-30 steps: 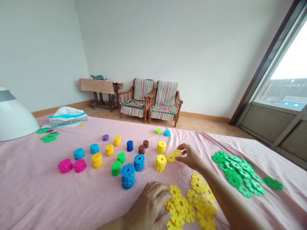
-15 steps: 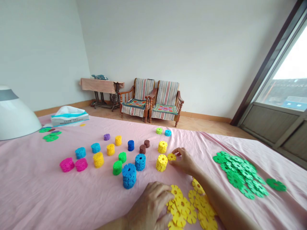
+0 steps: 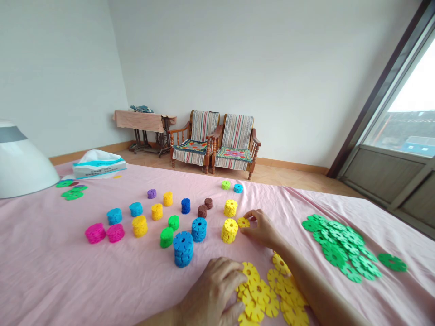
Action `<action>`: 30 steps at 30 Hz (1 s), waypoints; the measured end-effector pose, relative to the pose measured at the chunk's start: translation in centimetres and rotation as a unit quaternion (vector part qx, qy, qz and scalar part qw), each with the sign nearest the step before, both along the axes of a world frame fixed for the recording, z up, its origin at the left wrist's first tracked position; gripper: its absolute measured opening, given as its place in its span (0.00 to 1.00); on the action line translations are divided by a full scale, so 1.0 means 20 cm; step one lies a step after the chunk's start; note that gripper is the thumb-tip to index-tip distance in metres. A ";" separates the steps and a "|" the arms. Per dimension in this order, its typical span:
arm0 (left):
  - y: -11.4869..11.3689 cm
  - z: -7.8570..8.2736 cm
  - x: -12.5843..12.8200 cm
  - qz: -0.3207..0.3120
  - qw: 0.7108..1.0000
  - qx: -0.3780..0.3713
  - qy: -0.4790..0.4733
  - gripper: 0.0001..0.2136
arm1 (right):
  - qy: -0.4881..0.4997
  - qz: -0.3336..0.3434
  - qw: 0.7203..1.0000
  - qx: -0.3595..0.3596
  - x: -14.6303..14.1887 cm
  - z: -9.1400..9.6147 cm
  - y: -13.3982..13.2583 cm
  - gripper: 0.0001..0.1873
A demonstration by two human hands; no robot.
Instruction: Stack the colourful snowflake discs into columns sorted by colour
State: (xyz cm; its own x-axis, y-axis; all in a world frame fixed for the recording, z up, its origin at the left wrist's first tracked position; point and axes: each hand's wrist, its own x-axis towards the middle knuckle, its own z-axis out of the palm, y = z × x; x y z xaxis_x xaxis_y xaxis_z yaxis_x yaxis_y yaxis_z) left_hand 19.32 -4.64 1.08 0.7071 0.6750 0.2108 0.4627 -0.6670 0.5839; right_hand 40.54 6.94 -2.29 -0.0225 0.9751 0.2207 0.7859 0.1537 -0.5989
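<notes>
My right hand pinches a yellow slotted disc between thumb and fingers, just right of a yellow disc stack. Another yellow stack stands right behind that one. My left hand is bent over the left edge of a loose pile of yellow discs. Its thumb and fingers are apart and touch the pile; the tips are partly hidden. Part of the pile lies beneath my right forearm. Left of the yellow stacks stand a tall blue stack and a second blue stack.
Loose green discs are heaped at the right. Further left stand pink stacks, green stacks and several other small stacks. A tissue box and a white rounded object sit at the far left of the pink cloth.
</notes>
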 end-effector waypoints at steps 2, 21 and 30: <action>0.00 0.00 0.00 -0.001 1.000 -0.002 -0.003 0.17 | 0.003 0.003 1.000 -0.001 0.00 0.01 0.00 0.15; -0.01 -0.01 0.00 0.065 0.997 0.007 -0.026 0.17 | 0.126 -0.020 0.992 -0.020 0.06 0.03 0.01 0.08; 0.03 -0.03 0.00 0.169 0.954 -0.096 -0.230 0.10 | 0.143 0.135 0.980 0.003 -0.02 0.34 -0.15 0.16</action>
